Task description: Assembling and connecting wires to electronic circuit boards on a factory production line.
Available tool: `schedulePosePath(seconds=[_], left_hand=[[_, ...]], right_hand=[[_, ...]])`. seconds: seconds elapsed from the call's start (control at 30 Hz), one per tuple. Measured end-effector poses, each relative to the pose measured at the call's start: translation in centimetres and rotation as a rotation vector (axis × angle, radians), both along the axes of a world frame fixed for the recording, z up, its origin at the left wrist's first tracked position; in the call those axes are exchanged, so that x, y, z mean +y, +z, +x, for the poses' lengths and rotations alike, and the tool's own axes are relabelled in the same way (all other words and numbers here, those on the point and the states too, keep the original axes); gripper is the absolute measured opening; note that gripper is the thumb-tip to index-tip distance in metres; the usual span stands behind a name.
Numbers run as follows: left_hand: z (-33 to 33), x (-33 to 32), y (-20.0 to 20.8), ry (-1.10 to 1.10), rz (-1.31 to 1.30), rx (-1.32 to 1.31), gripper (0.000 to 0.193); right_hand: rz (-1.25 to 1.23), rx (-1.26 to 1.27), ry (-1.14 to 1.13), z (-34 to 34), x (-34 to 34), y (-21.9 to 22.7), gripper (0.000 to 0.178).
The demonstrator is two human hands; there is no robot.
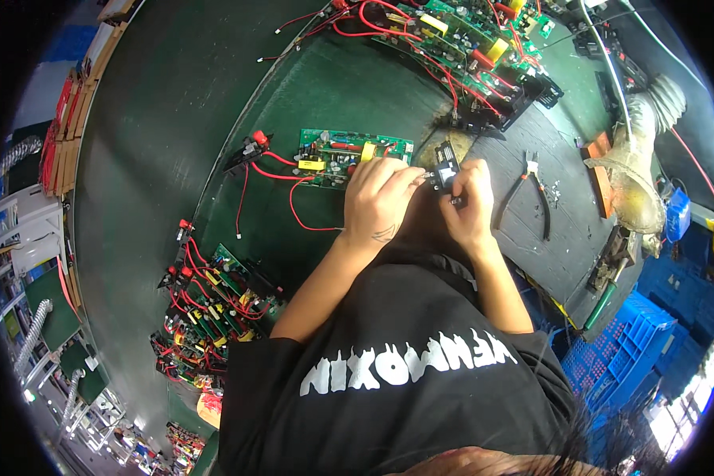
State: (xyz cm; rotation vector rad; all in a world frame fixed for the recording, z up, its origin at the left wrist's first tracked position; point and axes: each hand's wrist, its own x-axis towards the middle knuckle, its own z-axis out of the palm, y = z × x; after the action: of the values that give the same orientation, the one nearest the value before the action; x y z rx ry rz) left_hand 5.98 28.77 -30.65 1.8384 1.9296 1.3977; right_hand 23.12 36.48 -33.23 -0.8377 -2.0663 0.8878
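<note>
Close in front of my body, my right hand (470, 202) is closed round the edge of a black slotted panel (446, 165) with small metal parts on it. The fingers of my left hand (382, 194) are pinched together right at the panel's left side; what lies between them is too small to make out. Just behind my left hand lies a green circuit board (333, 143), partly covered by it, with yellow and red components. Thick red wires run from this board to a black end piece with a red terminal (259, 138) on the left.
Pliers with black handles (523, 194) lie right of my right hand. More wired boards (460, 47) stand at the far side, and several others (214, 305) sit at the near left. A grey duct hose (639, 190) and a blue crate (623, 349) are at right.
</note>
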Motion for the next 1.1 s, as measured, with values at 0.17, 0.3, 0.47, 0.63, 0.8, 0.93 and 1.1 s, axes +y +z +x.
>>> schedulePosePath(seconds=[0.17, 0.3, 0.47, 0.63, 0.8, 0.93, 1.1], left_hand=[[-0.2, 0.1, -0.4, -0.015, 0.005, 0.015, 0.018], [-0.2, 0.1, -0.6, -0.023, 0.045, 0.033, 0.022], [-0.2, -0.1, -0.6, -0.003, 0.014, 0.02, 0.016], [-0.2, 0.0, -0.8, -0.009, 0.042, 0.008, 0.017], [-0.5, 0.0, -1.0, -0.007, 0.045, -0.018, 0.02], [-0.5, 0.0, -1.0, -0.004, 0.059, 0.013, 0.02], [-0.4, 0.1, -1.4, 0.008, 0.077, -0.004, 0.021]], right_hand=[[0.056, -0.002, 0.021, 0.0, 0.1, 0.0, 0.032], [0.065, -0.007, 0.034, 0.1, 0.1, 0.1, 0.031], [0.066, -0.054, 0.048, 0.2, -0.1, 0.1, 0.03], [0.055, -0.078, 0.069, 0.5, -0.3, 0.1, 0.03], [0.11, -0.053, 0.061, 0.1, -0.7, -0.3, 0.038], [0.103, -0.035, 0.056, -0.3, -1.1, -0.2, 0.039], [0.126, -0.034, -0.016, -0.5, -1.8, -0.9, 0.039]])
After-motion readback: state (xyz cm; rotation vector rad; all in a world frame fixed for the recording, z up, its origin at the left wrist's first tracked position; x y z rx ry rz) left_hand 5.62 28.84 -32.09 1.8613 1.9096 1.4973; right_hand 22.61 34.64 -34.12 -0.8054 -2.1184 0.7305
